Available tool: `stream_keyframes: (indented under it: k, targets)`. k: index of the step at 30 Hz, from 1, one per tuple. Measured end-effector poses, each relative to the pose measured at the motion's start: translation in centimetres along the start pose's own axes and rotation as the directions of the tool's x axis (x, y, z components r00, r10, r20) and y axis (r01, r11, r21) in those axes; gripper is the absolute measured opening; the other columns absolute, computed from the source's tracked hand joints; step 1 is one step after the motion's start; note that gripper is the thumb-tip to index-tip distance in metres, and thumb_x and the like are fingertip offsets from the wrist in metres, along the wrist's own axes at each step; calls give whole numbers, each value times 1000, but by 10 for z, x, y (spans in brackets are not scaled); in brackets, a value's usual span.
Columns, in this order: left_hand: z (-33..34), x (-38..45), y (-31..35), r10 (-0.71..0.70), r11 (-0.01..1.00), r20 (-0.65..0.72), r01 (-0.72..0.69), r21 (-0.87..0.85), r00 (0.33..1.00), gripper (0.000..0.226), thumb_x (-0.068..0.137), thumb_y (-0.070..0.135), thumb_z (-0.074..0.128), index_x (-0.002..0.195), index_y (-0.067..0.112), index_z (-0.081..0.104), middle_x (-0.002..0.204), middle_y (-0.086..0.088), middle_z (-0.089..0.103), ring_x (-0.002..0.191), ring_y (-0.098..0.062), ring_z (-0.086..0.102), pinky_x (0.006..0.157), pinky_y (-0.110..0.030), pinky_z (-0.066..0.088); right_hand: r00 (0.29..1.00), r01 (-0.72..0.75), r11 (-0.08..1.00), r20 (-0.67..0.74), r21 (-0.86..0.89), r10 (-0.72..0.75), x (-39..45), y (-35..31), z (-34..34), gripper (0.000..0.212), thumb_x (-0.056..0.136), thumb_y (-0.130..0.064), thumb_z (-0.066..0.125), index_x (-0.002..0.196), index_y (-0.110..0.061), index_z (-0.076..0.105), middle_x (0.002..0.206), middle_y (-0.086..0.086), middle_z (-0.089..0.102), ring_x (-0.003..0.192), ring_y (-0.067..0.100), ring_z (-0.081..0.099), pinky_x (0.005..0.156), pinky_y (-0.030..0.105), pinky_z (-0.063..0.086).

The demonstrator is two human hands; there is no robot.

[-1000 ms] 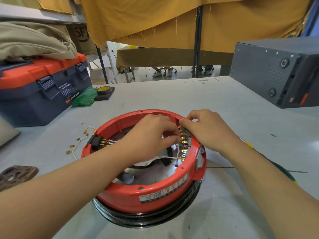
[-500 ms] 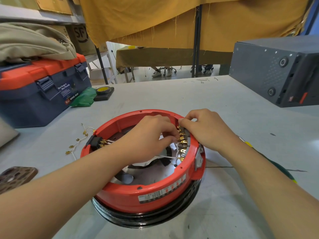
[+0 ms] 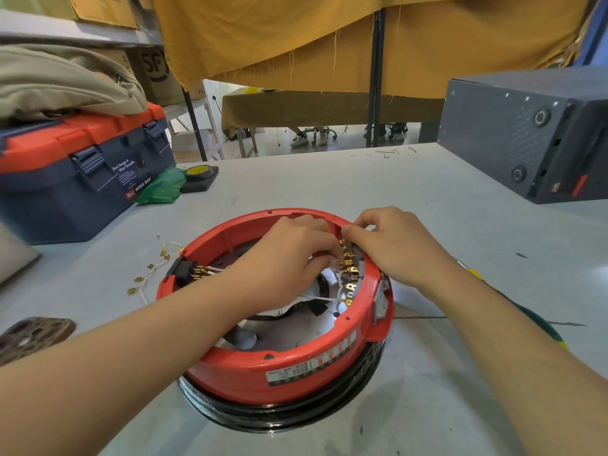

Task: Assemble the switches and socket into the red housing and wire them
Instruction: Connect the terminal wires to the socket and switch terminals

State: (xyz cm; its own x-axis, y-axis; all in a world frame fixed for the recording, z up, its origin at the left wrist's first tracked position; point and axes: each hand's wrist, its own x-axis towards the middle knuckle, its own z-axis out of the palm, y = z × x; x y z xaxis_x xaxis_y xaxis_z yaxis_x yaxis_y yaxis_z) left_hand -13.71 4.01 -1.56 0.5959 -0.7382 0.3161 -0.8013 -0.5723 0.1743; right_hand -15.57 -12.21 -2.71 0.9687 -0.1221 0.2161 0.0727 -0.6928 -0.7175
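While the red housing (image 3: 279,366) sits mid-table (image 3: 427,209), the left hand (image 3: 289,258) pinches a wire at the brass terminals (image 3: 348,268) at three o'clock and the right hand (image 3: 394,245) grips the rim there; a slip could bend a terminal or leave a connector loose.

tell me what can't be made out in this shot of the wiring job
Head view only:
- What the left hand fingertips pinch at the gold terminals: hidden by its own knuckles.
- Label on the red housing: print too small.
- Right hand covers the rim beneath it.
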Motion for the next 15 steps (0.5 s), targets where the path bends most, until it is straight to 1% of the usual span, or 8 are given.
stream_keyframes:
  k: [4,8,11,15]
  targets:
    - [0,0,1,-1,1000,7,0,14,1000,17,92,11,55,98,11,71,96,-1,64,91,-16,51,81,-28,36,1000,3,1000,9,2,-3,0,-1,0,28,93,-29,52,90,-7,69,78,9,67,63,15,55,60,25,45]
    - [1,0,2,0,1000,4,0,13,1000,17,93,11,54,99,10,70,96,-2,63,91,-17,50,81,-27,36,1000,4,1000,21,-7,-4,0,0,0,29,94,-29,51,90,-7,69,72,5,64,59,12,53,59,23,43]
    - [2,0,3,3,1000,8,-3,12,1000,17,94,12,53,97,10,69,95,-2,62,87,-13,46,78,-23,33,1000,6,1000,26,-16,-6,0,0,0,29,94,-29,50,91,-8,68,69,3,62,58,11,52,57,22,42]
    - [4,1,4,15,999,13,-15,44,1000,16,94,12,52,94,10,67,93,-2,61,88,-16,46,79,-30,35,1000,13,999,21,-35,-12,1,1,0,29,95,-30,50,92,-8,69,72,4,64,61,11,54,62,23,46]
